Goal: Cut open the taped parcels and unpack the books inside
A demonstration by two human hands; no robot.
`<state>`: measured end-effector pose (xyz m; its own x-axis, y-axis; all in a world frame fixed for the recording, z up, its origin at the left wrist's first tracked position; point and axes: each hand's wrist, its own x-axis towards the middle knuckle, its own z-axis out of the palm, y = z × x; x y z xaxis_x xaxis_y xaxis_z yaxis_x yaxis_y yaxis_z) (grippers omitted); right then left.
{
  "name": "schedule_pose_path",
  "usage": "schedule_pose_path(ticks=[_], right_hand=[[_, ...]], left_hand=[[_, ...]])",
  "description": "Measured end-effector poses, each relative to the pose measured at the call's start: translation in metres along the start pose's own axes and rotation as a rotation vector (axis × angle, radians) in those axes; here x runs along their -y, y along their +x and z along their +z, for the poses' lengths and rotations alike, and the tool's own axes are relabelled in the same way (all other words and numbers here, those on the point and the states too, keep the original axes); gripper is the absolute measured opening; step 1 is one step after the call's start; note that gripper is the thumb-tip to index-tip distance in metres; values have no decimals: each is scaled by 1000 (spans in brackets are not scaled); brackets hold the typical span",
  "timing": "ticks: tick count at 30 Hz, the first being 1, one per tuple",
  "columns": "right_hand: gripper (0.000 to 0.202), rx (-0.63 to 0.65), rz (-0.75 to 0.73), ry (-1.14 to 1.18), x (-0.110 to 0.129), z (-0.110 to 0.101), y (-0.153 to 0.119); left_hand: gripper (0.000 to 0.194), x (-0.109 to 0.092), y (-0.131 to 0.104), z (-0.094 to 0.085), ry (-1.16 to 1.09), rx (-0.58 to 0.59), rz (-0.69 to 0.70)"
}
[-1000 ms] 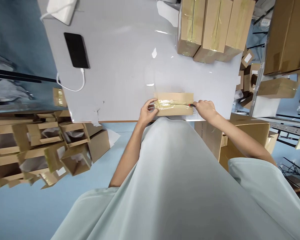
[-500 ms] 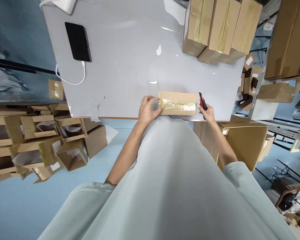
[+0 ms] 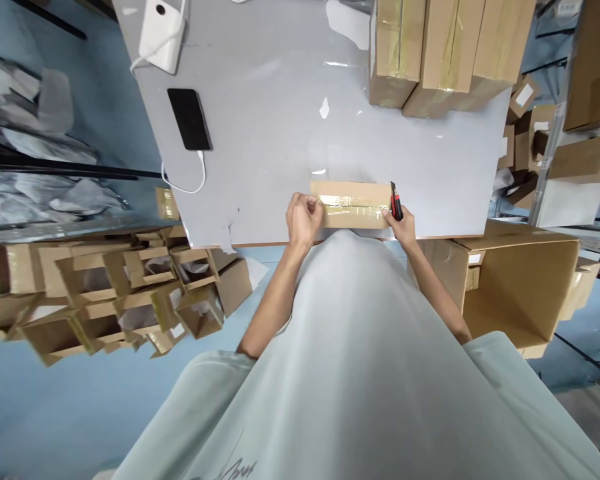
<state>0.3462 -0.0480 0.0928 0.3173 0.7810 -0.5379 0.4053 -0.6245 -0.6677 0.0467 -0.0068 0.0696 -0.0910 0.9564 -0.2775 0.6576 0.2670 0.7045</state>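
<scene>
A small cardboard box (image 3: 353,190) lies near the table's front edge, a shiny strip of clear packing tape (image 3: 353,205) along its top. My left hand (image 3: 304,217) is at the box's left end, its fingertips pinched together by the end of the tape. Whatever sits between those fingertips is too small to make out. In my right hand (image 3: 403,225) is a red and black box cutter (image 3: 396,204), pointing away from me beside the box's right end. The thumb of that hand touches the box's right end.
Three taped cardboard boxes (image 3: 447,57) stand at the table's back right. A black phone (image 3: 190,120) on a white cable and a white charger (image 3: 161,37) lie at left. Opened boxes (image 3: 145,287) crowd the floor at left; a large open carton (image 3: 515,287) stands at right.
My left hand's fingers have gone from spread around the box's end to a pinch. My right hand has moved left with the box cutter, up against the box. The view has shifted left.
</scene>
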Motion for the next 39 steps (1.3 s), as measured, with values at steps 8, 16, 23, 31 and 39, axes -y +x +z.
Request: schedule_pose_path(ticks=[8,16,23,31,39], right_hand=[[28,-10,-48,-12,10,19,2],[34,-22,-95,47,-6,30,11],[48,-11,-135,103,-18,36,15],[65,40,-106,193,-27,41,20],[73,52,-126,308,-32,28,8]], left_hand=[[11,16,1,-19,2,65,15],[11,7,1,-25,-3,7,38],[8,5,3,-29,38,-27,-3],[49,16,17,-37,138,-107,-66],[65,-43,23,-1,323,185,406]])
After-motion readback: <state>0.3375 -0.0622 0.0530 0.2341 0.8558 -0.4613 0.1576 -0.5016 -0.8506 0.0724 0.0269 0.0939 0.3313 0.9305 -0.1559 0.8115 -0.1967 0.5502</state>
